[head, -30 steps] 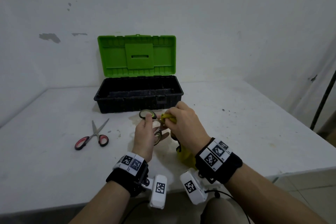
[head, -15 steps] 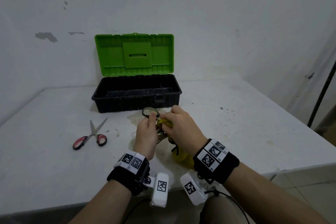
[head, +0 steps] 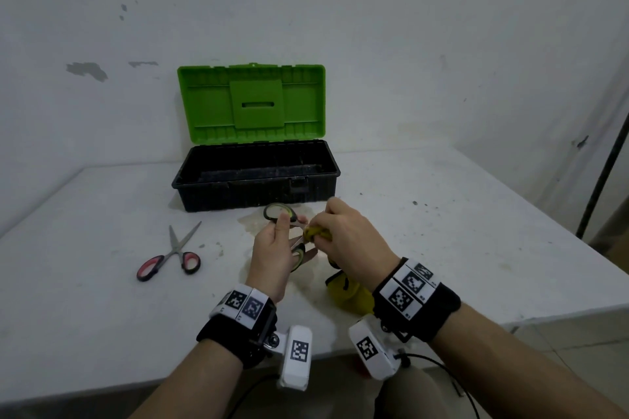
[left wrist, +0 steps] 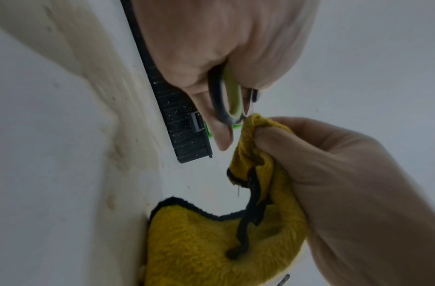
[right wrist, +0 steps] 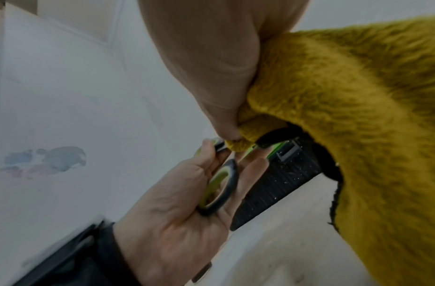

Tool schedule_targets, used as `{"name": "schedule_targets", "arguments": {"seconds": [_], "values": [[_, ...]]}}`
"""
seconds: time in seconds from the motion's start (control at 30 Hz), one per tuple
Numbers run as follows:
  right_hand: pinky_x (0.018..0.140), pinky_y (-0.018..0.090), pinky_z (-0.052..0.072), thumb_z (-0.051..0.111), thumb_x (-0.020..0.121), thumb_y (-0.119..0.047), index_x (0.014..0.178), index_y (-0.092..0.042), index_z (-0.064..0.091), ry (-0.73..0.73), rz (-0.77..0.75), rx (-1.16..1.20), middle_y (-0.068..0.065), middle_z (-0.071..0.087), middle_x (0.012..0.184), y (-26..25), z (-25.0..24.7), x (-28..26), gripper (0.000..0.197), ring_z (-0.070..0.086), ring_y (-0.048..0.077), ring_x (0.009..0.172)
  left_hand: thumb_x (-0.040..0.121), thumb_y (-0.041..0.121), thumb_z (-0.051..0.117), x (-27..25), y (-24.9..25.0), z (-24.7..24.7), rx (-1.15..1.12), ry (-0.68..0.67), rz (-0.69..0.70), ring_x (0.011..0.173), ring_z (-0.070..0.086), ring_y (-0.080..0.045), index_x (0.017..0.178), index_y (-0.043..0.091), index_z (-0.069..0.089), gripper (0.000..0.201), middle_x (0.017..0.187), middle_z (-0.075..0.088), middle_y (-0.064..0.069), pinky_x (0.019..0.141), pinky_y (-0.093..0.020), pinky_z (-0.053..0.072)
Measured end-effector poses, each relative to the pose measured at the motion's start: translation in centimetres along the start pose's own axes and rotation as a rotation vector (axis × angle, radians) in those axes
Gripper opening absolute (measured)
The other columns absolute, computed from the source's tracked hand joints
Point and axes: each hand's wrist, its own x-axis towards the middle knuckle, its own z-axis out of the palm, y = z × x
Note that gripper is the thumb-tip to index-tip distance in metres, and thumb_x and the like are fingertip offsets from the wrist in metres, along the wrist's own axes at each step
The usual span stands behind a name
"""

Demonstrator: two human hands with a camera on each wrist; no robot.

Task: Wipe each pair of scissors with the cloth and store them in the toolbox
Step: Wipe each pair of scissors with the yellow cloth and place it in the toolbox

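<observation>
Left grip (head: 272,253) holds the green-handled scissors (head: 279,213) while right grip (head: 350,241) pinches the cloth (left wrist: 211,241) onto them.

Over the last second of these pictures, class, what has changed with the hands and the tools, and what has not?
Little has changed. The right hand has slid the yellow cloth slightly along the green-handled scissors, which the left hand still grips by the handles. Nothing was picked up or let go. The red-handled scissors still lie on the table, and the toolbox stays open, with no scissors seen inside.
</observation>
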Motion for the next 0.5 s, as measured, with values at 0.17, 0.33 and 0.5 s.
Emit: {"name": "schedule_targets", "arguments": {"seconds": [0.17, 0.33, 0.5], "values": [[0.068, 0.026, 0.047, 0.064, 0.089, -0.018, 0.098, -0.011, 0.071, -0.018, -0.097, 0.034, 0.0, 0.046, 0.093, -0.9, 0.4, -0.5, 0.013, 0.054, 0.018, 0.078, 0.107, 0.041, 0.037, 0.3, 0.3, 0.1, 0.021, -0.001, 0.011, 0.08, 0.076, -0.024, 0.104, 0.009, 0.069, 0.045, 0.096, 0.076, -0.014, 0.063, -0.036, 0.06], [0.067, 0.026, 0.047, 0.062, 0.092, -0.021, 0.1, -0.013, 0.071, 0.112, 0.075, 0.062, -0.004, 0.044, 0.093, 0.6, 0.3, -0.1, 0.014, 0.052, 0.014, 0.077, 0.106, 0.04, 0.039, 0.3, 0.2, 0.2, -0.063, 0.018, -0.014, 0.09, 0.076, -0.027, 0.106, 0.003, 0.067, 0.047, 0.097, 0.077, -0.012, 0.073, -0.043, 0.063], [0.068, 0.026, 0.048, 0.063, 0.092, -0.022, 0.102, -0.015, 0.07, 0.153, 0.055, 0.108, -0.003, 0.046, 0.094, -0.4, 0.4, -0.3, 0.014, 0.053, 0.015, 0.076, 0.106, 0.042, 0.039, 0.3, 0.0, 0.5, -0.054, 0.03, -0.023, 0.09, 0.076, -0.026, 0.105, 0.005, 0.068, 0.047, 0.096, 0.077, -0.013, 0.076, -0.046, 0.063]]}}
